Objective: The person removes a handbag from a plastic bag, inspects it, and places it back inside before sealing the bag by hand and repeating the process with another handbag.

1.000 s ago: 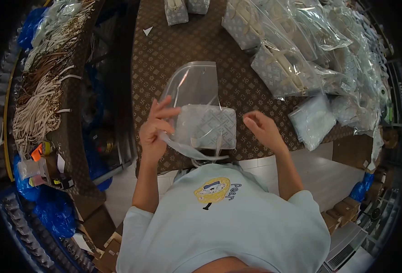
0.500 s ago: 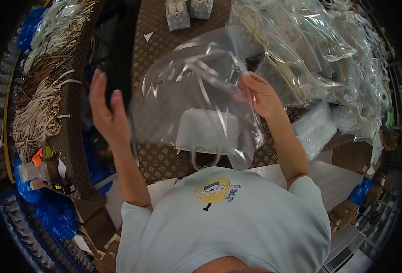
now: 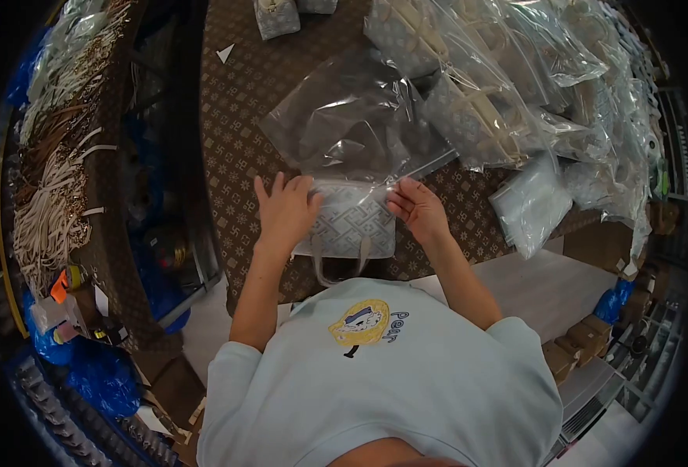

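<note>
A white and grey patterned handbag [image 3: 351,226] lies on the brown patterned table, its handles pointing toward my body. Beyond it a clear plastic bag [image 3: 336,117] is spread flat, its near edge over the top edge of the handbag. My left hand [image 3: 288,210] rests at the handbag's upper left corner with its fingers apart, on the edge of the plastic. At the upper right corner, my right hand [image 3: 419,208] pinches the plastic bag's edge between thumb and fingers.
Plastic-wrapped handbags [image 3: 484,109] pile up at the right, with folded clear bags [image 3: 532,204] nearer me. Small patterned bags [image 3: 278,17] stand at the far edge. Pale straps [image 3: 48,191] hang at the left. A white paper scrap [image 3: 225,53] lies on the table.
The plastic bag, raised and billowing before, now lies lower and farther from me, uncovering the handbag. My left hand came in from the far left to the handbag; my right hand moved down and left.
</note>
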### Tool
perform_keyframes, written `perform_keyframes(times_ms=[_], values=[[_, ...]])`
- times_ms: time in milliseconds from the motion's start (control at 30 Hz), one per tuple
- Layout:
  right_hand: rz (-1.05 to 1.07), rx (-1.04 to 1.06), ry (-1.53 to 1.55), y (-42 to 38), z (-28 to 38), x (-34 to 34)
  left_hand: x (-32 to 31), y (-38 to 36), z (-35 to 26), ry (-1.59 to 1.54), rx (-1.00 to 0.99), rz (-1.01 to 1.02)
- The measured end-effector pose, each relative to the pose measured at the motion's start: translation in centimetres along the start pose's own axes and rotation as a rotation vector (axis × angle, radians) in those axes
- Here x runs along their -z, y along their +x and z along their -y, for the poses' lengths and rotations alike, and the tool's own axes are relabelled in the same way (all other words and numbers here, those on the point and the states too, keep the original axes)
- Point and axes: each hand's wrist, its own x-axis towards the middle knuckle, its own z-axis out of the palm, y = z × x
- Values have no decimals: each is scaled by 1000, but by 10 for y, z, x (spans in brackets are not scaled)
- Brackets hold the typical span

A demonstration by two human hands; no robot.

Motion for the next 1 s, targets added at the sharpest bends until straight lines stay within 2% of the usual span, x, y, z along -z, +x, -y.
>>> perform_keyframes(times_ms=[67,133,167,233,367,533,700,767,833,1000], values=[[0,-77,-93,-12,-4,-7,17,-2,-8,118,16,41],[17,-79,-90,-21,-14,-14,22,-1,-22,-55,-240,-230],[38,-72,-89,-24,-19,-17,18,-1,-31,-54,-235,-227],[65,-40,-71,-29,-31,-18,8,0,-47,-346,-485,-222],[50,80,-88,-30,-39,-20,-21,-4,-43,-419,-480,-315],[72,127,-185,-30,-43,-25,-21,-12,-35,-395,-525,-487],[105,168,-272,-32,-38,-30,-7,-11,-33,-388,-521,-465],[185,173,-370,-30,-37,-25,-7,-12,-33,-387,-512,-454],[158,122,-385,-38,-29,-38,-10,-11,-33,-489,-401,-387],[142,73,-418,-34,-32,-38,-11,-12,-44,-352,-440,-513]])
